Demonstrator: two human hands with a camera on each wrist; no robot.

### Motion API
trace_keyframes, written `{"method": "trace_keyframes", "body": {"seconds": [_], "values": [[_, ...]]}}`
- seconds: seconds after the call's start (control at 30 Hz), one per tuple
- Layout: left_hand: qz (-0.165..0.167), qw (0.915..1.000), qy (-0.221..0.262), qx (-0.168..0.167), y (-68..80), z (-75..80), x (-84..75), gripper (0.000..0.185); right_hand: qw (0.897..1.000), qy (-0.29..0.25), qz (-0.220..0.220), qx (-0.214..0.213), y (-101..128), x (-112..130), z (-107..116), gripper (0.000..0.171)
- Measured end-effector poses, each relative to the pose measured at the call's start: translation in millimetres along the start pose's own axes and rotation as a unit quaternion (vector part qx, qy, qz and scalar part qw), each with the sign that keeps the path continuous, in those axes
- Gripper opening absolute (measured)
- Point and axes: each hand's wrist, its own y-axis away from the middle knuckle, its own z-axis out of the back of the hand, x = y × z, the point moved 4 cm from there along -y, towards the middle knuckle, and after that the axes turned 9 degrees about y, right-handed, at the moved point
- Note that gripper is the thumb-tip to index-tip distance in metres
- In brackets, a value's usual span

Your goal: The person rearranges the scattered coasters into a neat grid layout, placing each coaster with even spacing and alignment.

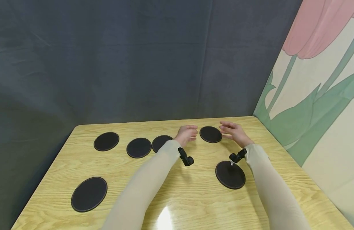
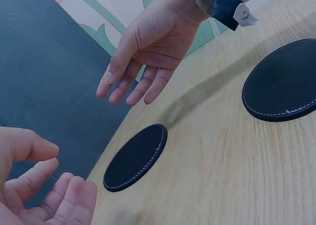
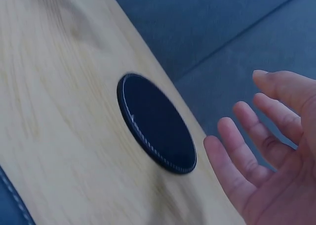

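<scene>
sleeves: long, close-fitting, pale beige; cover both arms to the wrists
left hand (image 1: 187,134): bare; no rings seen
right hand (image 1: 234,131): bare; no rings seen
wrist mounts: small black camera unit strapped at each wrist; right one carries a small white tag

Five other coasters (image 1: 139,147), apparently leather; table (image 1: 194,204).

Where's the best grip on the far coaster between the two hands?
Probably its rim. The coaster lies flat on the table, so there is no top grip. Both open hands, left hand and right hand, flank it; pinch opposite edges.
</scene>
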Motion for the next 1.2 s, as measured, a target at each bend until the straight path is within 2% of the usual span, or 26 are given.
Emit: {"method": "trace_keyframes", "body": {"seconds": [0.27,0.4,0.57,0.87,1.2], "values": [[0.02,0.9997,0.013,0.001,-10.3,-6.2,17.2,0.047,0.999,0.019,-0.041,-0.007,-4,-13,5,0.061],[0.051,0.9984,0.016,0.017,-15.3,-8.6,28.6,0.059,0.997,0.038,-0.059,-0.012,-5,-19,7,0.059],[0.078,0.9958,0.04,0.026,-13.7,-10.1,36.8,0.064,0.996,0.036,-0.086,-0.007,-4,-28,7,0.059],[0.09,0.9913,0.091,0.031,-13.6,-15.5,43.3,0.069,0.995,0.031,-0.096,0.011,-9,-33,4,0.058],[0.081,0.9914,0.095,0.041,-15.0,-23.6,47.3,0.07,0.993,0.046,-0.103,0.016,-9,-30,-4,0.056]]}}
